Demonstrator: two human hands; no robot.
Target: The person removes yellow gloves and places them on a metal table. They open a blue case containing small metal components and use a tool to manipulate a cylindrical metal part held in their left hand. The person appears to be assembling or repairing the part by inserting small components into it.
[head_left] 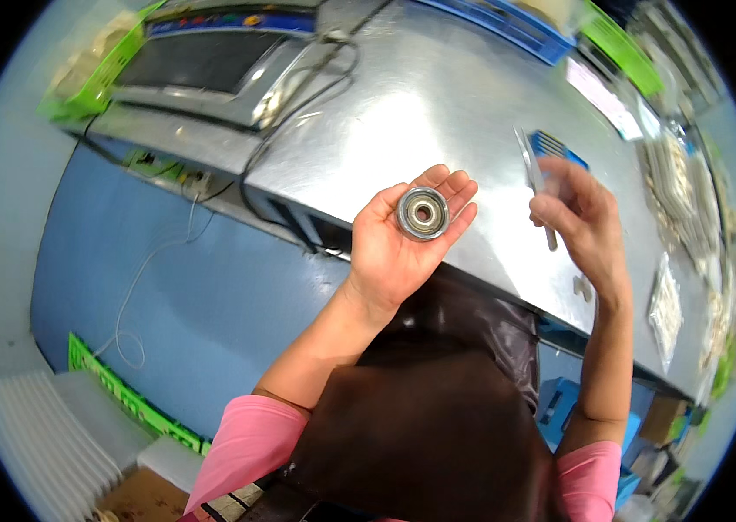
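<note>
On the upturned palm of my left hand (396, 239) rests a round metal bearing (423, 214), its ring face and central hole toward me. The fingers of that hand are slightly curled under and beside the bearing, over the near edge of the steel table (342, 148). My right hand (578, 209), a little blurred, pinches a pair of slim metal tweezers (528, 161) above the table to the right. The tweezers point away from me and stand apart from the bearing. Just beyond the right hand lies a small blue slotted holder (559, 150).
A machine with a dark panel (202, 63) stands at the far left, its black cable (255, 161) crossing the table edge. Blue (516, 30) and green (620, 48) baskets line the back. Bagged pale parts (666, 304) lie at the right. Small grey pieces (583, 288) sit near my right wrist.
</note>
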